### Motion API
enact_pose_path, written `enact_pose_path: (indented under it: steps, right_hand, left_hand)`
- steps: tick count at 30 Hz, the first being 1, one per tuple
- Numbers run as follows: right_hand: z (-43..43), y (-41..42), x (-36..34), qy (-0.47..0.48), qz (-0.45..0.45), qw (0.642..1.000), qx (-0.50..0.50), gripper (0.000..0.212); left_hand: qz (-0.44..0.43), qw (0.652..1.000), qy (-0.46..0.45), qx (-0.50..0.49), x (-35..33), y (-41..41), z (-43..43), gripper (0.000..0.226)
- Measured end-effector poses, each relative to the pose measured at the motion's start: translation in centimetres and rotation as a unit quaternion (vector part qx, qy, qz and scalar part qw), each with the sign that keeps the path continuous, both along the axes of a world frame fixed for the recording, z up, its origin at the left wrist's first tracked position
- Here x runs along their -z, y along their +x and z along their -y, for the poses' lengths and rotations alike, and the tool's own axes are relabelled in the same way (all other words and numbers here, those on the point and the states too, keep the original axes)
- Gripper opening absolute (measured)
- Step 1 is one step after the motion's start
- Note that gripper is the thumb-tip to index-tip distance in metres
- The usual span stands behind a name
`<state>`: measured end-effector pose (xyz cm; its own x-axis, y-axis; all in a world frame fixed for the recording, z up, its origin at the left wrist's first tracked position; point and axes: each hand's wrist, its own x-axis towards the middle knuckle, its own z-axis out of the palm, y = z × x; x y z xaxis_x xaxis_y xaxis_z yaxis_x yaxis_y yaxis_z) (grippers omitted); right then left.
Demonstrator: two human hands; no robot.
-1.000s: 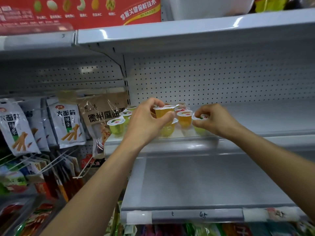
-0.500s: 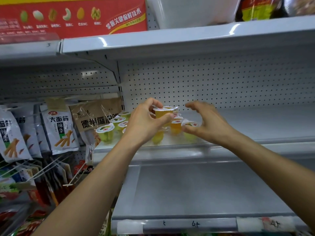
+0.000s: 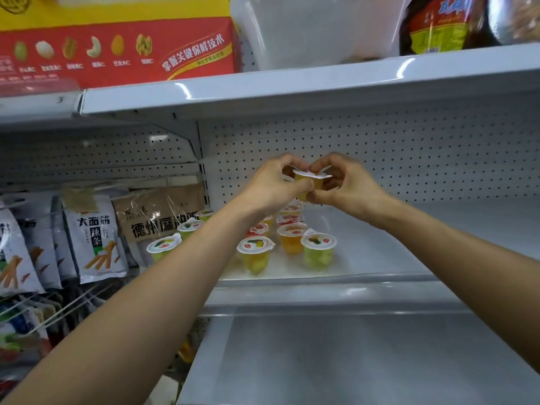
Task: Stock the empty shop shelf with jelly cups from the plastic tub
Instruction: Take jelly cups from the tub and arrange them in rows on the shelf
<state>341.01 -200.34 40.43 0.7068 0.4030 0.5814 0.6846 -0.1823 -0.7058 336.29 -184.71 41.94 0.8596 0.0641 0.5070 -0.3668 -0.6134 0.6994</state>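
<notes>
Hanging above the shelf [image 3: 409, 244], one cup [image 3: 305, 187] is pinched by the left hand [image 3: 270, 190] and right hand [image 3: 349, 187], both curled round it, likely so it can be set upright beside the other cups [image 3: 318, 249].

Pale grey metal shelf [image 3: 380, 258]: smooth gloss paint, glare streaks. Perforated white metal back panel [image 3: 409, 159] behind shelf: matt. Clear plastic jelly cups [image 3: 318, 252] on shelf: glossy walls, smooth film lids. Translucent white plastic tub [image 3: 306, 30] above shelf: satin. Plastic-film snack pouches [image 3: 93, 244] left of shelf: shiny, crinkled.
</notes>
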Motion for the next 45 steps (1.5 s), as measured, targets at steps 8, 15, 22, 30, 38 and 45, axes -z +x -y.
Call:
enact_pose_path:
  steps: [8,15,22,30,38,45]
  right_hand:
    - [0.2,7.9,2.5,-0.057,-0.011,0.992,0.115,0.043]
    - [0.5,12.5,4.8,-0.153,-0.054,0.976,0.144,0.043]
    - [0.0,14.0,6.3,-0.175,-0.068,0.974,0.128,0.031]
    - [-0.7,14.3,6.5,-0.178,-0.063,0.973,0.13,0.03]
    - [-0.9,14.7,6.5,-0.278,-0.012,0.947,0.161,0.042]
    - [0.1,9.7,4.3,-0.285,0.109,0.924,0.231,0.04]
  left_hand:
    - [-0.049,0.987,0.139,-0.071,-0.1,7.4,-2.0,0.035]
    - [-0.168,0.879,0.403,-0.191,1.7,12.5,-3.0,0.055]
    - [-0.159,0.853,0.458,-0.194,1.8,14.1,-2.5,0.055]
    - [-0.122,0.894,0.395,-0.174,3.2,15.7,-3.8,0.047]
    - [-0.164,0.881,0.415,-0.156,2.9,15.1,-3.3,0.039]
    - [-0.102,0.914,0.377,-0.114,1.2,10.5,-3.4,0.048]
